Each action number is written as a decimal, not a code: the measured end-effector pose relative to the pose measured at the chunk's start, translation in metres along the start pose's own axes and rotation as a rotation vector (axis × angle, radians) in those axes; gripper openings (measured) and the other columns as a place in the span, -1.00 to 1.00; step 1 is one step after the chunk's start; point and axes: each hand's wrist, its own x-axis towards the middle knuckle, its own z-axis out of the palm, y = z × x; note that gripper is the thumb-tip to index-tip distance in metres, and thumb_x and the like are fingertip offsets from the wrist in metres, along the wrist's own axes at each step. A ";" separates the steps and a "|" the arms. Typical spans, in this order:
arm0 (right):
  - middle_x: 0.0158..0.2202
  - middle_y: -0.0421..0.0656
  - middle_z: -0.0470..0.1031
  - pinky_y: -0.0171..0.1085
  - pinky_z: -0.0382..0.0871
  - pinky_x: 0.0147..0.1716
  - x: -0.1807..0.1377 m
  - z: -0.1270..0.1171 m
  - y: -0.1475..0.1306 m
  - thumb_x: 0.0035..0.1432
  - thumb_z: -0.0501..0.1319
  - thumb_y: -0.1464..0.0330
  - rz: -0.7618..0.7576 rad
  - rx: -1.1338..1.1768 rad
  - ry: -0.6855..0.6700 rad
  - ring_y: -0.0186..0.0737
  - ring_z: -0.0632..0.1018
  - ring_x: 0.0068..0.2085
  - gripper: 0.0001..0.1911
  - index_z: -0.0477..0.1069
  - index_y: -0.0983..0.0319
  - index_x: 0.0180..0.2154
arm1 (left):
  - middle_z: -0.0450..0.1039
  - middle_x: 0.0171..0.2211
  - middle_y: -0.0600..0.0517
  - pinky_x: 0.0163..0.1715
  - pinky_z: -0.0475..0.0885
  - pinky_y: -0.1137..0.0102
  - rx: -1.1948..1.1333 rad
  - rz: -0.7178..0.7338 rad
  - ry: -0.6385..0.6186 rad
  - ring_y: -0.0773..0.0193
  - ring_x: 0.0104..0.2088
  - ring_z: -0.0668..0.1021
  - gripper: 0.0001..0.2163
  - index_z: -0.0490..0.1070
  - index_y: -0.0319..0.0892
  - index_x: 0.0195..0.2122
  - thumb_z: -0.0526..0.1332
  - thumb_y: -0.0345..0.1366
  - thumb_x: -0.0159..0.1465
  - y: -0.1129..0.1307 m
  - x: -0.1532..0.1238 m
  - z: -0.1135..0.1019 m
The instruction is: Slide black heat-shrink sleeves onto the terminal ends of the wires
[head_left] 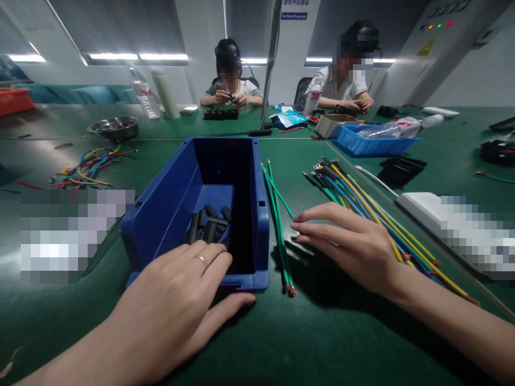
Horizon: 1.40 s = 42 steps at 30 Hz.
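My left hand (181, 295) wears a ring and curls over the front lip of a blue plastic bin (261, 246). Its fingertips are hidden inside, close to several short black tubes (209, 225), while the thumb stays outside below the lip. To the right of the bin lie several green wires (278, 236) with bare copper ends toward me. My right hand (346, 241) has its fingertips at a slanting green wire (284, 199), apparently pinching it; the thumb is hidden. Beyond and under that forearm is a bundle of yellow, green and blue wires (362, 201) with lugs at the far ends.
Mixed wires (92, 166) and a metal bowl (115, 127) are at left. A white power strip (426, 209), black bags (402, 169) and a light-blue tray (374, 145) holding a bottle stand at right. Two people (229, 80) sit across the table, near bottles.
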 end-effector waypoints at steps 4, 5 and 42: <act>-0.13 -0.10 0.66 -0.34 0.63 -0.20 -0.003 0.001 -0.005 0.42 0.32 0.45 0.038 -0.034 0.015 -0.30 0.70 -0.17 -0.87 0.61 0.21 -0.04 | 0.59 -0.40 -0.04 -0.44 0.43 0.24 -0.023 -0.024 -0.040 0.11 -0.44 0.61 -0.47 0.51 -0.18 -0.23 -0.16 -0.06 0.66 0.001 0.001 0.001; -0.13 -0.11 0.65 -0.36 0.62 -0.21 -0.003 0.001 -0.006 0.42 0.32 0.45 0.042 -0.043 0.019 -0.31 0.69 -0.18 -0.87 0.61 0.21 -0.04 | 0.56 -0.42 -0.02 -0.44 0.41 0.25 -0.032 -0.031 -0.025 0.12 -0.45 0.59 -0.48 0.50 -0.18 -0.25 -0.15 -0.06 0.66 0.001 0.000 0.002; -0.27 -0.15 0.55 -0.38 0.40 -0.37 -0.011 0.005 -0.003 0.53 0.19 0.36 0.094 -0.093 -0.155 -0.37 0.59 -0.37 -0.78 0.45 0.24 -0.26 | 0.47 -0.30 -0.01 -0.31 0.35 0.26 0.030 0.016 0.142 0.12 -0.28 0.46 -0.63 0.41 -0.13 -0.15 -0.16 -0.52 0.57 0.029 -0.010 0.016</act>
